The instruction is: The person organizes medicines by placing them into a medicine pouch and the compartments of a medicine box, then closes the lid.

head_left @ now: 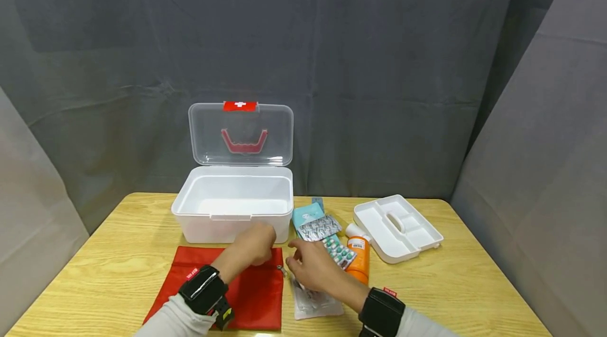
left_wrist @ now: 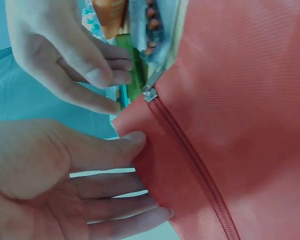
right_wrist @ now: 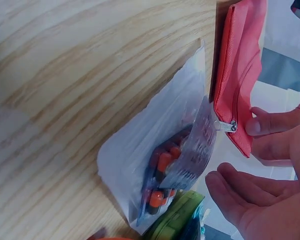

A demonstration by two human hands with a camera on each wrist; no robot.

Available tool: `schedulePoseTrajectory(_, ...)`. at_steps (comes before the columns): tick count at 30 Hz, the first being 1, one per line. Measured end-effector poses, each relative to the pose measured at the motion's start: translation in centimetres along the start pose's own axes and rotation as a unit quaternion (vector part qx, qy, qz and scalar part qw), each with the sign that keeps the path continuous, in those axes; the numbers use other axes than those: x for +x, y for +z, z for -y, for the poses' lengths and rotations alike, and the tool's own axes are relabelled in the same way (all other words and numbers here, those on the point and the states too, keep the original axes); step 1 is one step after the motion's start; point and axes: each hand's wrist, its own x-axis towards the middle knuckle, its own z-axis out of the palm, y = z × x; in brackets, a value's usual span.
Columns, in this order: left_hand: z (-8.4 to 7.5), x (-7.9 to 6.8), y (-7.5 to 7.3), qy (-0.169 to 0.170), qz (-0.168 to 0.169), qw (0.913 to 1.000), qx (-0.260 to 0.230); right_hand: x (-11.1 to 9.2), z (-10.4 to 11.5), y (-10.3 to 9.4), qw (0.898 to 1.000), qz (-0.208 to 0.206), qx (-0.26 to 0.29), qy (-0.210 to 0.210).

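A red zippered pouch lies flat on the table, its far right corner raised. My left hand pinches that corner, thumb on top and fingers beneath, as the left wrist view shows of the pouch. The metal zipper pull sits at the closed-looking zip's end. Just right of it is my right hand, fingers loosely bent and holding nothing, apart from the pouch. Under the right hand lies a clear plastic bag with a blister pack of orange-and-black capsules.
Behind the pouch stands a white box with its clear lid raised. To the right are blister packs, a light blue packet, an orange bottle and a white divided tray.
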Motion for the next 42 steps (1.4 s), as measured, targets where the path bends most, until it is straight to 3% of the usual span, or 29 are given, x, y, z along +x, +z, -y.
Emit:
schedulePoseTrajectory(10,-1.1,-0.1,-1.5,0.008,0.026,0.9996,0.003,0.4,0.2,0.2,0.999,0.002,0.054,-0.001)
schedulePoseTrajectory(18,-1.8,-0.5,-2.2,0.024,0.023,0.9994,0.007,0.3,0.5,0.2,0.998,-0.016,0.052,-0.018)
schedulePoseTrajectory(28,-1.8,-0.4,-2.7,0.039,0.021,0.9986,-0.028,0.2,0.6,0.0,0.995,-0.020,0.101,-0.004)
schedulePoseTrajectory(35,-2.0,0.0,-3.4,0.047,0.010,0.9979,-0.044,0.3,0.5,-1.0,0.987,-0.011,0.158,0.019)
schedulePoseTrajectory(42,-2.6,0.2,-4.2,0.042,0.006,0.9981,-0.045,0.1,0.7,-2.6,0.983,0.003,0.181,0.042)
